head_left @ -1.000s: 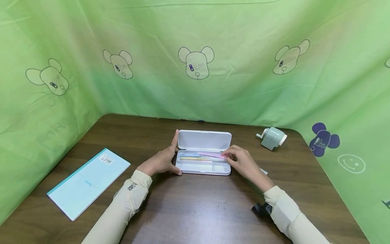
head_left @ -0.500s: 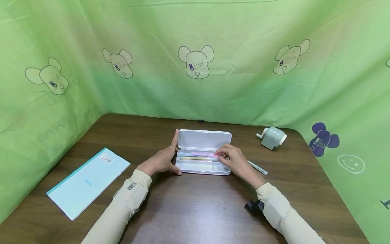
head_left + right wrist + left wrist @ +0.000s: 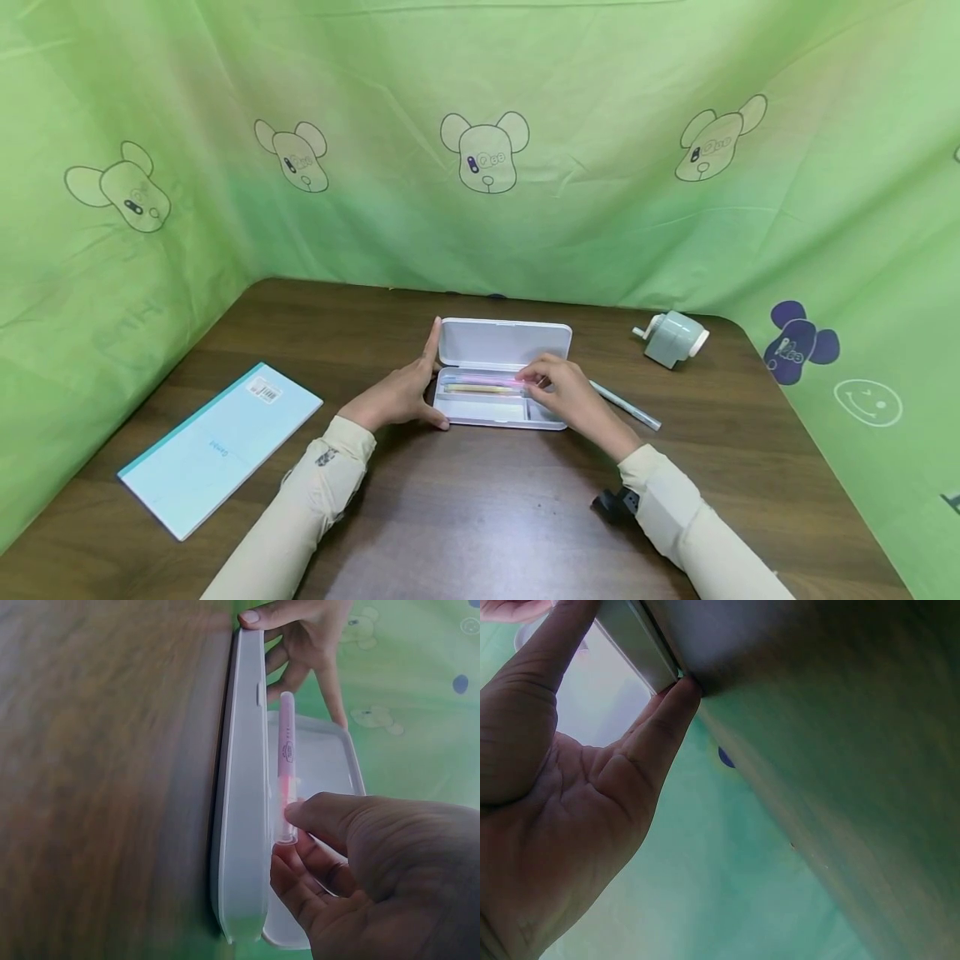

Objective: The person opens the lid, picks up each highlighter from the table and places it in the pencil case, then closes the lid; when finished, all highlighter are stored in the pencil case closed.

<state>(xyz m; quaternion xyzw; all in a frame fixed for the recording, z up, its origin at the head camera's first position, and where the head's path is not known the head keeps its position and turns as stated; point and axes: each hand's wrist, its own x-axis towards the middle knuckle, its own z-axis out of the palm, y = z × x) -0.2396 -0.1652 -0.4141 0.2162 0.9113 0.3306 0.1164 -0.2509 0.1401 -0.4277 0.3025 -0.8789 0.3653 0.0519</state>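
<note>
A white pencil case (image 3: 480, 408) lies on the table with its lid (image 3: 504, 343) raised at the back. My left hand (image 3: 397, 396) holds its left end, thumb at the front corner and a finger up beside the lid. Over the case, my right hand (image 3: 566, 396) pinches a pink pen (image 3: 286, 742) near its clear end, between thumb and fingers. The pen lies lengthwise along the rear compartment. Just in front of it is a yellow pen (image 3: 478, 388), partly covered by the right fingers. Something bluish beside them is too small to make out.
A silvery pen-like stick (image 3: 630, 407) lies right of the case, partly behind the right hand. Farther back stands a grey-green crank pencil sharpener (image 3: 672, 337). A light blue notebook (image 3: 217, 450) lies at left. Green curtain (image 3: 480, 233) hangs beyond the table.
My right hand has moved left over the case, carrying the pink pen with it. More of the silvery stick shows now. The left hand keeps its place.
</note>
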